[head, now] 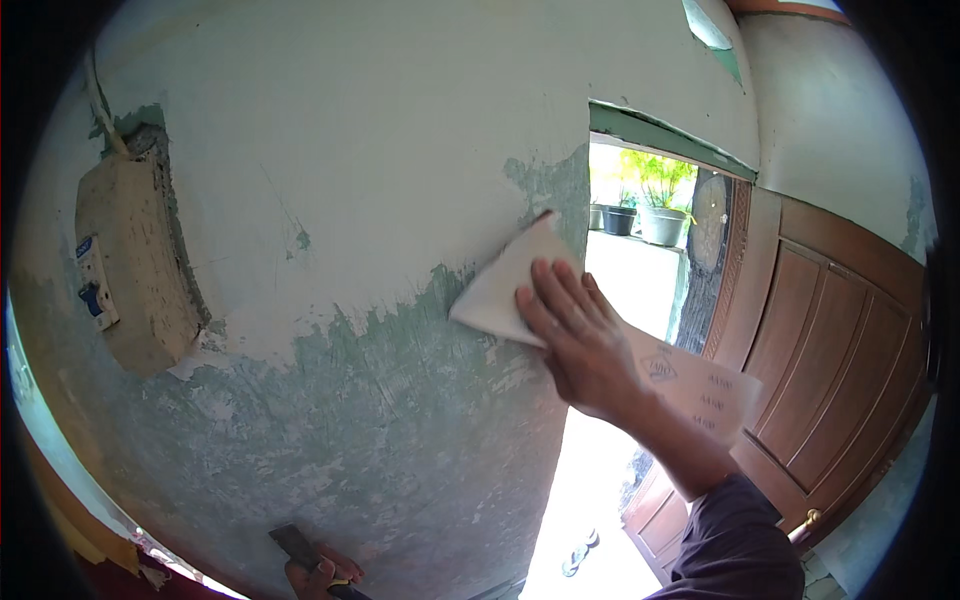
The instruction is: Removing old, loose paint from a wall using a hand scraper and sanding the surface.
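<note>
My right hand (pixel 589 341) presses a pale sheet of sandpaper (pixel 499 300) against the wall (pixel 337 172), close to the doorway edge. The sheet's printed back faces me, and its loose end trails out past my wrist over the opening. Under the sheet, white paint gives way to a rough green-grey worn patch (pixel 360 420). Low in the view, my left hand (pixel 319 576) grips a scraper (pixel 292 541) with a flat metal blade tilted up to the left. Part of that hand and the handle is cut off by the frame's bottom.
A box with a switch and socket (pixel 131 262) juts from the wall at left, a cable running up from it. Right of the doorway stands a brown panelled wooden door (pixel 817 352). Potted plants (pixel 661 225) sit on a ledge outside; sandals (pixel 579 555) lie on the bright floor.
</note>
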